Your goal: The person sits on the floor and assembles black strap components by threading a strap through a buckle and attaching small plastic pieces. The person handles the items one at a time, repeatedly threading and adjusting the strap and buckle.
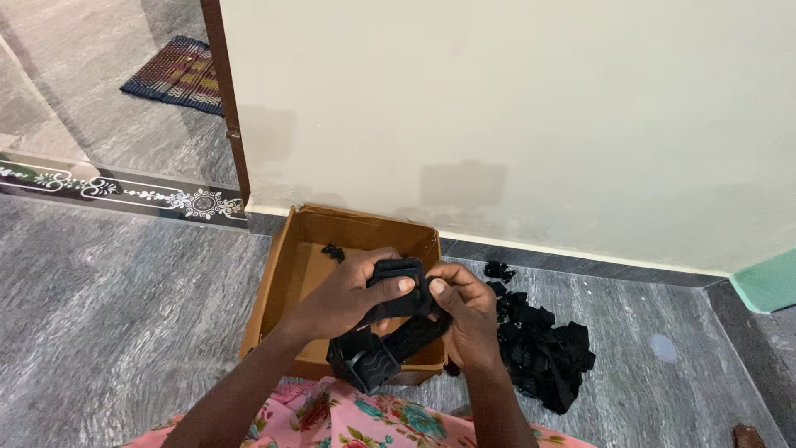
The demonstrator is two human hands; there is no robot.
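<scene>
**Mia:** What is in the brown cardboard box (286, 274)?

**Sam:** It sits open on the grey floor (116, 315), right by the cream wall (497, 108). Inside I see one small black piece (333, 252) near the back. The rest of the bottom I can see looks bare. The hands hide some of it.

**Mia:** What are the hands holding?

**Sam:** A black strap (398, 319). It is soft and folded over at the top, and it hangs down to a chunky black buckle part (365, 361) with wavy lines on it. It is held over the front of the box.

**Mia:** How does the left hand (352, 294) hold it?

**Sam:** The fingers are curled shut around the strap, with the thumb pressed on top.

**Mia:** And the right hand (464, 319)?

**Sam:** It is closed on the strap too, pinching it from the other side. The two thumbs are almost touching.

**Mia:** What else is there?

**Sam:** A pile of black straps (543, 344) lies on the floor just right of the box. A flowery pink cloth (348, 419) is at the bottom. A striped mat (178, 73) lies far off.
</scene>
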